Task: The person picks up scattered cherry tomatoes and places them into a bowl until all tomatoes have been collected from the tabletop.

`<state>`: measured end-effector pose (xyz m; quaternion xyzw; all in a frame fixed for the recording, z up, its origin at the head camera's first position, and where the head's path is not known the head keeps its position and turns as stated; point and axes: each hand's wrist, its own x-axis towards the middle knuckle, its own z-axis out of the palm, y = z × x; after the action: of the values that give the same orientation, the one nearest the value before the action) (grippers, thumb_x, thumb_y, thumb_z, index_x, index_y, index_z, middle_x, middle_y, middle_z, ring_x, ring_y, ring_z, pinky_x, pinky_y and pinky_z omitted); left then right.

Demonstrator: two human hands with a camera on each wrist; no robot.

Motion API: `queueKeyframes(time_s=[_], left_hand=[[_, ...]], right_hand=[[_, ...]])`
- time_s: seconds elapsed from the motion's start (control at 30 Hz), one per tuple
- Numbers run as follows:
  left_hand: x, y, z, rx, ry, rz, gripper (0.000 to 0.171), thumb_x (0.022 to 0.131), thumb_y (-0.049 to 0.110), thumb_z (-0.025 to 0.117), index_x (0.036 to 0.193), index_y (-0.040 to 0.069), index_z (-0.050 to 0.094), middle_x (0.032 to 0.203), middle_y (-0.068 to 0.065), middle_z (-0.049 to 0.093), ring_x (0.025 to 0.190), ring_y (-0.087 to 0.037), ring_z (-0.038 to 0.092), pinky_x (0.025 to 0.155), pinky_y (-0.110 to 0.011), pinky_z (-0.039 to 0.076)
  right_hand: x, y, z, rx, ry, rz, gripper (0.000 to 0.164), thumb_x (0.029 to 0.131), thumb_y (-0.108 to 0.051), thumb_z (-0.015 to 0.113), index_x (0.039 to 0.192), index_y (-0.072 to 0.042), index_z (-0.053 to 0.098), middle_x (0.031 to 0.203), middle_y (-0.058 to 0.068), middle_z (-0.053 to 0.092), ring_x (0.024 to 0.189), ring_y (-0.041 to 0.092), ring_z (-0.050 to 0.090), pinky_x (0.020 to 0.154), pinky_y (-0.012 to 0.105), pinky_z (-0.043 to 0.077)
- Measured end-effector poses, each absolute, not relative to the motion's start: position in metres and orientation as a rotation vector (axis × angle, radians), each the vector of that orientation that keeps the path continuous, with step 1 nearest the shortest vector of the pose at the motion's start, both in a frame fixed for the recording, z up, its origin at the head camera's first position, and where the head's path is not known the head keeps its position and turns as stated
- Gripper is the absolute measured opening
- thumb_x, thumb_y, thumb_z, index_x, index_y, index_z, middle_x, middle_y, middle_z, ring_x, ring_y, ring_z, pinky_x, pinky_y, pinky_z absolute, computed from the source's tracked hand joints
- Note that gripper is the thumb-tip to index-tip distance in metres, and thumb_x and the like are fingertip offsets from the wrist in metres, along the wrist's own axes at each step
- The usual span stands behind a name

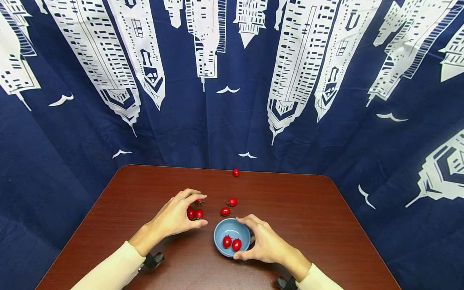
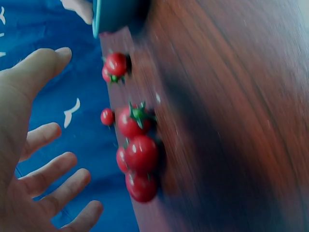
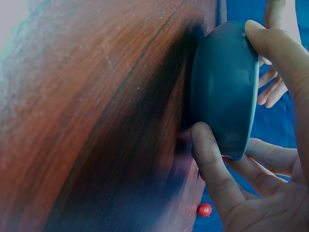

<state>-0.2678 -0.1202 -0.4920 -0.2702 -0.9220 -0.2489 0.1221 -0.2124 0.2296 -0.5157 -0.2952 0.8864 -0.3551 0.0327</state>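
While near tomatoes (image 2: 142, 153), left fingers (image 2: 50, 170) apart.

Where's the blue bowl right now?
In the head view, the blue bowl is below the picture's middle, held by the right hand on its right side, with two tomatoes just beyond it.

Corner glare in 2 wrist views

There are nine tomatoes (image 1: 237, 245), one bowl (image 1: 235, 228), one table (image 1: 290, 201), two hands (image 1: 177, 215) and two sleeves (image 1: 112, 268).
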Motion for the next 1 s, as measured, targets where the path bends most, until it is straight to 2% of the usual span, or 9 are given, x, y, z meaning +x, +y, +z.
queueKeyframes(time_s=[0.17,0.5,0.83,1.0], left_hand=[[-0.276,-0.134,-0.495,-0.764,-2.735,-0.705,0.086,0.079,0.053,0.105,0.155,0.027,0.075,0.156,-0.002,0.070,0.140,-0.031,0.070,0.108,-0.061,0.063],[-0.290,-0.165,-0.505,-0.800,-2.807,-0.784,0.092,0.075,0.044,0.111,0.157,0.022,0.073,0.155,-0.002,0.069,0.145,-0.034,0.067,0.118,-0.061,0.062],[-0.308,-0.176,-0.516,-0.926,-2.770,-0.829,0.093,0.071,0.037,0.115,0.152,0.013,0.075,0.142,-0.008,0.076,0.130,-0.032,0.076,0.116,-0.057,0.063],[-0.315,-0.176,-0.518,-0.958,-2.754,-0.857,0.086,0.071,0.032,0.115,0.147,0.013,0.078,0.134,-0.007,0.078,0.120,-0.029,0.077,0.106,-0.049,0.067]], right_hand=[[-0.212,0.230,-0.515,-0.917,2.734,-1.093,0.100,0.084,-0.051,0.106,0.160,-0.003,0.064,0.143,0.005,0.071,0.119,0.018,0.075,0.085,0.019,0.068],[-0.213,0.230,-0.517,-0.915,2.728,-1.082,0.100,0.084,-0.053,0.106,0.161,-0.004,0.063,0.143,0.004,0.070,0.119,0.016,0.075,0.086,0.019,0.068],[-0.213,0.230,-0.516,-0.902,2.711,-1.095,0.100,0.084,-0.051,0.106,0.161,-0.004,0.063,0.141,0.005,0.070,0.119,0.018,0.075,0.086,0.019,0.068],[-0.212,0.229,-0.515,-0.886,2.689,-1.124,0.099,0.084,-0.050,0.107,0.160,-0.003,0.064,0.140,0.006,0.070,0.120,0.018,0.076,0.087,0.019,0.069]])
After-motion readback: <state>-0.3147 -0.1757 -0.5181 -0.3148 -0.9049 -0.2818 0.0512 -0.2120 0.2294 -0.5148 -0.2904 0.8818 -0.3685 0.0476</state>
